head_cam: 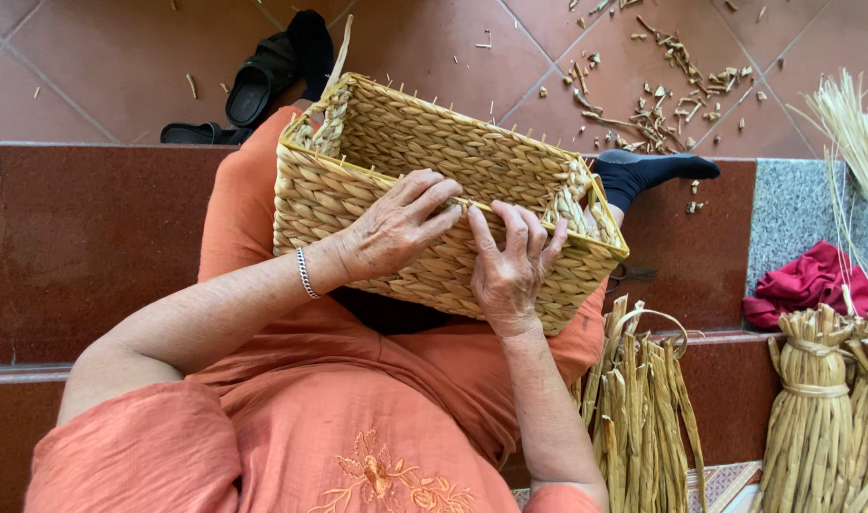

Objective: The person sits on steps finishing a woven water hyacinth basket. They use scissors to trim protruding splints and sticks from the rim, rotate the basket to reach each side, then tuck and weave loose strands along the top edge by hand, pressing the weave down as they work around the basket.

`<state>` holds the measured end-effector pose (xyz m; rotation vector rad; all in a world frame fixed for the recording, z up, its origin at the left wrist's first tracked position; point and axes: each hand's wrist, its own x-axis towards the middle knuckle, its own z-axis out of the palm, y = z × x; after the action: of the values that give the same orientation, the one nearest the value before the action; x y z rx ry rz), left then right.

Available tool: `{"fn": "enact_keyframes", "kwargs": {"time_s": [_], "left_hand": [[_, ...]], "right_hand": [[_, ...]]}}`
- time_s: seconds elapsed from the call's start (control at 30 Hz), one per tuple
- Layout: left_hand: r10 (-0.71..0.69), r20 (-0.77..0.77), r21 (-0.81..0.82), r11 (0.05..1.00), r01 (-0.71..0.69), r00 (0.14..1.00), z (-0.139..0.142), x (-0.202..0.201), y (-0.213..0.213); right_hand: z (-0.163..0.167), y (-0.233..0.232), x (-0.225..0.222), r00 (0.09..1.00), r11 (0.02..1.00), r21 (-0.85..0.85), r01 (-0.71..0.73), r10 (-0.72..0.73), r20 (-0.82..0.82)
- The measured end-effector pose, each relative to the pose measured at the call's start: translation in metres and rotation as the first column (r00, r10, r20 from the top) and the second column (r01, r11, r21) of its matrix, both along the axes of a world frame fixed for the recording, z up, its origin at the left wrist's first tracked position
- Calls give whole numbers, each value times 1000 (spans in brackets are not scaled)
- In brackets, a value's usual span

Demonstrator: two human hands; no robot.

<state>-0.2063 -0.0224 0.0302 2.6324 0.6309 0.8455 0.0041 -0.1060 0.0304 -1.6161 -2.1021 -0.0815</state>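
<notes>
A rectangular woven straw basket [377,142] rests tilted on my lap, its open side facing away. My left hand [396,228] lies over the near rim, fingers curled onto the braided edge. My right hand [510,266] presses against the basket's near wall just beside it, fingers spread up to the rim. Both hands touch the basket close together. A thin bracelet [305,274] circles my left wrist. I wear orange clothing [339,418].
Bundles of dried straw [643,399] stand at my right, with more tied bundles [814,408] further right. A red cloth [814,280] lies on the stone step [92,237]. Black sandals [263,81] and straw scraps [662,104] lie on the tiled floor.
</notes>
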Motion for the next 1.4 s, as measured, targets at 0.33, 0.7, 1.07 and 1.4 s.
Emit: {"fn": "enact_keyframes", "kwargs": {"time_s": [0.33, 0.7, 1.07, 1.4], "left_hand": [[125, -89, 121, 986, -114, 988, -7, 0, -7], [97, -75, 80, 993, -91, 992, -11, -1, -2], [102, -80, 74, 993, -96, 992, -9, 2, 1], [164, 128, 8, 986, -167, 978, 1, -11, 13]], "right_hand": [[-10, -2, 2, 999, 1000, 16, -4, 3, 37], [-13, 0, 1, 998, 999, 40, 0, -2, 66], [-12, 3, 1, 992, 999, 42, 8, -13, 123], [-9, 6, -1, 986, 1000, 15, 17, -20, 167]]}}
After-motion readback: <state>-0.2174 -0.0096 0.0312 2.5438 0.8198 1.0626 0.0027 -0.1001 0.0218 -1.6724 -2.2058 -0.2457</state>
